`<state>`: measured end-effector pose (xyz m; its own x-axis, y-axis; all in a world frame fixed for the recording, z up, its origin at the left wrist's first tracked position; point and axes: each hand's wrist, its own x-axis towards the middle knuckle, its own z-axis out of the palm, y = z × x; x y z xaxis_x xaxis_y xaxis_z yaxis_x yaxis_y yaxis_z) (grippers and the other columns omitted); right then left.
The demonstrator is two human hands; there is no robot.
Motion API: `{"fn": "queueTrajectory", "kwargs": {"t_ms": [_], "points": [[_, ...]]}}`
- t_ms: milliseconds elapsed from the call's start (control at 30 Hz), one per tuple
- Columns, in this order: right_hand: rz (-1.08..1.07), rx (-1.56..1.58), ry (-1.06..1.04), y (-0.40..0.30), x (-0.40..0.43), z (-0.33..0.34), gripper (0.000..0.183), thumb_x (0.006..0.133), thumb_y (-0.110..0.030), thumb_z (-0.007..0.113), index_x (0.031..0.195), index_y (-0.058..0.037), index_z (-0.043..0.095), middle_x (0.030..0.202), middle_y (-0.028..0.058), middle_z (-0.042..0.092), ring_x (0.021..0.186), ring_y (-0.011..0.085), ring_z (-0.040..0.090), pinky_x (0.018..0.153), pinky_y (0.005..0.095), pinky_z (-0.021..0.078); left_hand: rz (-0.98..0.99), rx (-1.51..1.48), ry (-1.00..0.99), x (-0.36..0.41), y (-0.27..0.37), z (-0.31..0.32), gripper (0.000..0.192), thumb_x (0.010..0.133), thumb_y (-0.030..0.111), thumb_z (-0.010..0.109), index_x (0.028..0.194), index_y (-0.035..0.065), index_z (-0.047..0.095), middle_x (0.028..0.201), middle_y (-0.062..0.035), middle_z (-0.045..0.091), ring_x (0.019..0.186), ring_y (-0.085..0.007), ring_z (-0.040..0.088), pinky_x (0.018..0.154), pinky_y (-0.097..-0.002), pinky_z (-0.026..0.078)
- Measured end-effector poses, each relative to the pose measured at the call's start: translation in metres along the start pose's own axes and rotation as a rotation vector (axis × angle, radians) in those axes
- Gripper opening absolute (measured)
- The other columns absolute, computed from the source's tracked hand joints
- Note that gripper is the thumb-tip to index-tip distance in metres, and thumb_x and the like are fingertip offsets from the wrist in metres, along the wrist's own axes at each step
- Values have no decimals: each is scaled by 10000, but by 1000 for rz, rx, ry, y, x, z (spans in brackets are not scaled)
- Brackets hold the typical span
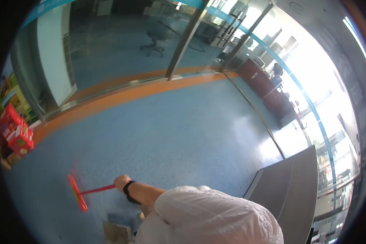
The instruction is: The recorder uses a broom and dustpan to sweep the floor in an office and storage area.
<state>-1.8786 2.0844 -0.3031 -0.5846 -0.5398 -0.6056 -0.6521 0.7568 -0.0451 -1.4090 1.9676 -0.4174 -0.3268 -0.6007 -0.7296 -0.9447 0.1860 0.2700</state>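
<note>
My right hand (121,182), with a black band on the wrist, grips the red handle (97,189) of a floor-cleaning tool, a broom or a mop. The tool's red head (78,195) is on or just over the blue floor, left of the hand. It is blurred, and a yellow-green strip shows along it. Nearer my body, a flat greyish-beige piece (117,233), perhaps a dustpan, is cut off by the lower edge. My white sleeve (213,210) covers much of the bottom. My left hand is out of view.
A glass partition (119,45) with metal frames runs along an orange floor strip (122,96). Red printed cartons (16,134) stand at the left. A grey panel (288,180) rises at lower right, near a metal floor strip (256,114). Beyond are a reddish-brown counter (259,88) and an office chair (155,39).
</note>
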Motion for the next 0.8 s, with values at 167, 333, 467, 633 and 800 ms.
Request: {"fn": "queueTrajectory", "kwargs": {"t_ms": [167, 333, 467, 633, 800], "points": [[104, 19, -110, 59, 18, -20, 198, 675, -152, 497, 828, -77, 598, 858, 85, 584, 791, 239, 563, 628, 335, 461, 85, 121, 14, 64, 84, -29, 281, 666, 127, 528, 883, -7, 410, 800, -159, 497, 695, -235, 450, 690, -365, 375], [276, -29, -128, 211, -26, -46, 198, 670, -185, 496, 827, -110, 590, 839, 65, 584, 789, 233, 561, 626, 345, 458, 134, 179, -16, 113, 132, -52, 294, 678, 134, 515, 916, -3, 410, 840, -155, 493, 740, -234, 451, 704, -355, 377], [504, -115, -168, 299, -79, -88, 220, 709, -184, 462, 875, -103, 581, 871, 95, 576, 817, 256, 555, 637, 378, 458, 163, 230, -37, 143, 164, -68, 306, 688, 140, 505, 942, -1, 410, 872, -152, 490, 777, -233, 452, 715, -347, 379], [506, -193, -188, 297, -102, -175, 242, 678, -137, 473, 882, -56, 574, 874, 120, 572, 802, 272, 557, 627, 359, 459, 161, 260, -40, 169, 171, -104, 321, 700, 148, 493, 975, 3, 410, 912, -149, 486, 822, -233, 453, 729, -336, 381], [475, -163, -160, 258, -85, -226, 235, 665, -149, 478, 865, -72, 575, 791, 103, 584, 759, 255, 562, 611, 341, 448, 105, 222, -9, 181, 138, -145, 338, 712, 155, 481, 1007, 6, 410, 953, -145, 483, 868, -232, 455, 742, -326, 383]]}}
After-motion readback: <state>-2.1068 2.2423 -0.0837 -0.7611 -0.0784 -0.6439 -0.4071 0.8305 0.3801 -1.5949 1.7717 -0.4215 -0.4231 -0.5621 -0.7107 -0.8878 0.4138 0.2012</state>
